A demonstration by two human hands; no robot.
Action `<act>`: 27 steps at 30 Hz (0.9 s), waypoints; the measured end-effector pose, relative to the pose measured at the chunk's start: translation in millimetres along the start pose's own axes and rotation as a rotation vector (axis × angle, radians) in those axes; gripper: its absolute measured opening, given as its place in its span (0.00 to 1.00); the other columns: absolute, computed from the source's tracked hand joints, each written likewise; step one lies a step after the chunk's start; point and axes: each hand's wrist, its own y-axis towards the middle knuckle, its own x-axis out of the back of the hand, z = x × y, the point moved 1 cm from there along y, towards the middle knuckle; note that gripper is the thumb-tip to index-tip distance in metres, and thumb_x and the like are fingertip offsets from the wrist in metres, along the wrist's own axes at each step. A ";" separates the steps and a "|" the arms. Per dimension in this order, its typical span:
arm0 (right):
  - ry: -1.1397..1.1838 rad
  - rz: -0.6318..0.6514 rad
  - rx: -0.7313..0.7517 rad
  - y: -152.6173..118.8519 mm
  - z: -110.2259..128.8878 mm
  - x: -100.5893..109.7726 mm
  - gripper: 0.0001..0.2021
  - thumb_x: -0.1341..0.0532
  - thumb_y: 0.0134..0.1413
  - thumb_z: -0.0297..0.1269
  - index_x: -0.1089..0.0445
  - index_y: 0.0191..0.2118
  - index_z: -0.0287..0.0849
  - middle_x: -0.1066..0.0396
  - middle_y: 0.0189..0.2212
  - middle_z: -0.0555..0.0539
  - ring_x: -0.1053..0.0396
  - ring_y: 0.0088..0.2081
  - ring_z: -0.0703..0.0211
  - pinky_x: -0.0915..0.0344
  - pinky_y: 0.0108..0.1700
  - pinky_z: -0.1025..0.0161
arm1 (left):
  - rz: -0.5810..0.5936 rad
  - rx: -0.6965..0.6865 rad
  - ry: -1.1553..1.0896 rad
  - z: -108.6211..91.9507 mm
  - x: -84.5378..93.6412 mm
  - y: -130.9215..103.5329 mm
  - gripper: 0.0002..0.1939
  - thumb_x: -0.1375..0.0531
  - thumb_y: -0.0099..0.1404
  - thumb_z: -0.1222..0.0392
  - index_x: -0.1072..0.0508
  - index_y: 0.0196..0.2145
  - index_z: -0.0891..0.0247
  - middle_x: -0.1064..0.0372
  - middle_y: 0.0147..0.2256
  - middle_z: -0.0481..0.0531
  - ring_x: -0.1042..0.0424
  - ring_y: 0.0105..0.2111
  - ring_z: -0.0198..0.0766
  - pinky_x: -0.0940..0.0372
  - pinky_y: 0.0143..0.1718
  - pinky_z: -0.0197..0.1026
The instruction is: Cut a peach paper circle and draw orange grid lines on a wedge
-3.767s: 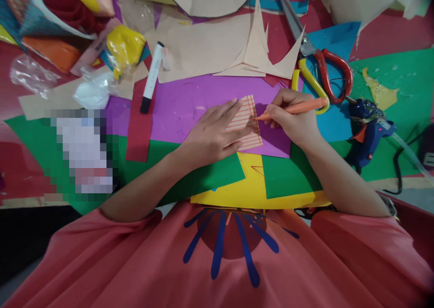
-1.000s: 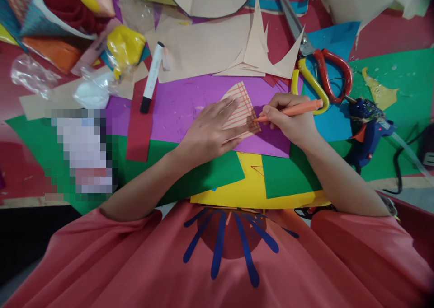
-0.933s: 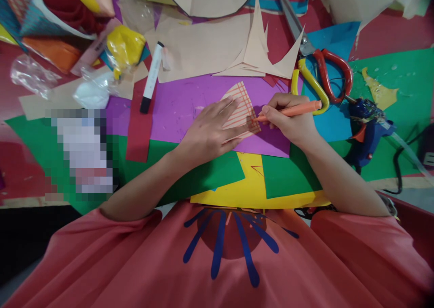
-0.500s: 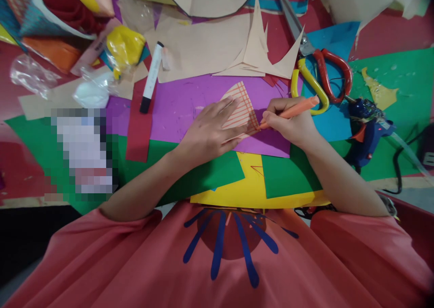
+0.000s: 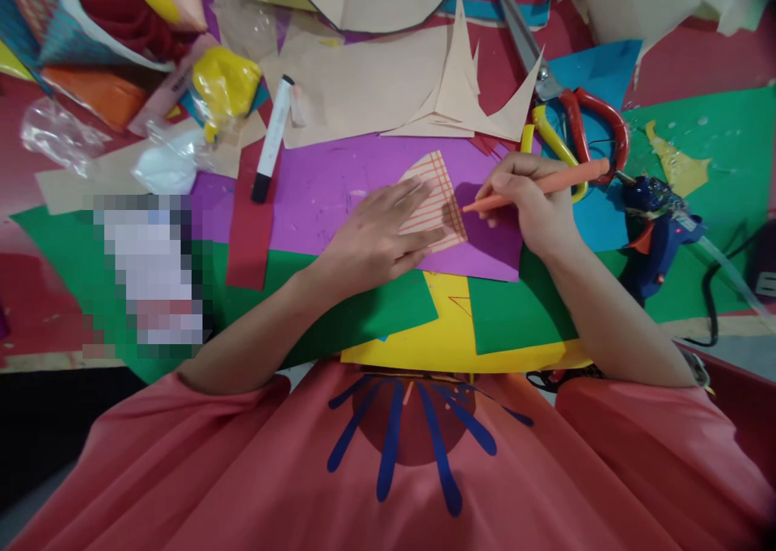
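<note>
Right hand (image 5: pixel 533 212) gripped an orange pen (image 5: pixel 537 189), tip poised just beside the right edge of a lined beige paper piece (image 5: pixel 437 203) at frame centre. Left hand (image 5: pixel 379 240) lay flat, fingers spread over the piece's left part, apparently pinning it steady for ruling. Piece rested on a purple sheet (image 5: pixel 321 195). Outward: scissors (image 5: pixel 575 119) and a blue glue gun (image 5: pixel 658 228) to the right, within reach; a white marker (image 5: pixel 272 139) at upper left.
</note>
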 end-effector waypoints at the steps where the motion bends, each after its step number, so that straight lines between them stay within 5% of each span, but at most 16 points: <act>1: 0.022 -0.005 0.008 -0.4 0.0 0.2 0.10 0.40 0.56 0.37 0.27 0.25 0.45 0.29 0.19 0.51 0.34 0.18 0.63 0.38 0.21 0.63 | 0.007 -0.053 -0.002 -1.5 1.1 -0.1 0.15 0.45 0.71 0.58 0.26 0.52 0.54 0.43 0.64 0.60 0.43 0.64 0.53 0.41 0.60 0.58; 4: 0.007 -0.021 0.014 -1.4 0.3 -0.1 0.09 0.39 0.58 0.41 0.25 0.30 0.47 0.27 0.22 0.51 0.30 0.21 0.60 0.35 0.24 0.61 | 0.033 -0.193 -0.005 -7.3 5.1 0.2 0.16 0.47 0.72 0.59 0.29 0.54 0.56 0.38 0.61 0.61 0.40 0.63 0.51 0.39 0.59 0.55; 9: -0.169 -0.054 0.008 0.2 0.1 -3.8 0.11 0.33 0.52 0.43 0.32 0.24 0.46 0.33 0.19 0.52 0.38 0.19 0.64 0.42 0.20 0.62 | 0.094 -0.168 -0.043 -10.7 6.8 2.0 0.22 0.46 0.72 0.58 0.37 0.61 0.68 0.37 0.60 0.65 0.40 0.63 0.47 0.42 0.62 0.53; 27: -0.405 -0.162 -0.032 15.4 -2.0 -20.6 0.21 0.36 0.52 0.43 0.49 0.18 0.49 0.42 0.16 0.51 0.39 0.25 0.54 0.43 0.28 0.57 | 0.131 -0.124 -0.020 -8.7 -0.9 3.4 0.21 0.49 0.73 0.54 0.36 0.60 0.62 0.38 0.61 0.62 0.43 0.64 0.51 0.42 0.60 0.54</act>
